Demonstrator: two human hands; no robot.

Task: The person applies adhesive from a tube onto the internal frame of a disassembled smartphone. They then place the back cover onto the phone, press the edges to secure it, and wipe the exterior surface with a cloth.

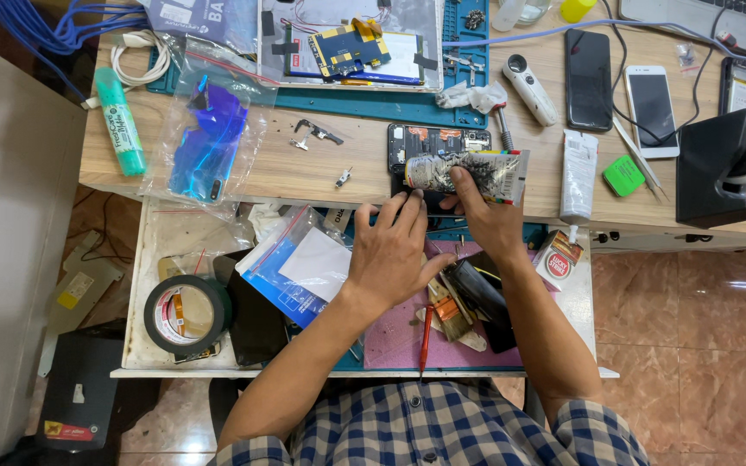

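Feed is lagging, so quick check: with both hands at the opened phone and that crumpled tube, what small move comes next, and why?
Probably steady the opened black phone with the left hand and squeeze. The right hand already grips the crumpled grey squeeze tube lying over the phone's lower edge, and the left fingertips rest beside it.

Green marker pen (119,122) lying at the left end of the wooden desk (321,168), beside a clear bag with a blue phone back (209,142). Roll of black tape (186,314) resting in the open drawer (142,285), near plastic bags and paper. Black phone (588,78) and white phone (651,110) lying side by side toward the right, screens dark. White magnifier (529,87) just left of them. White tube (578,173) near the desk edge, small green box (623,175) beside it. Opened tablet (351,43) on a teal mat at the top.
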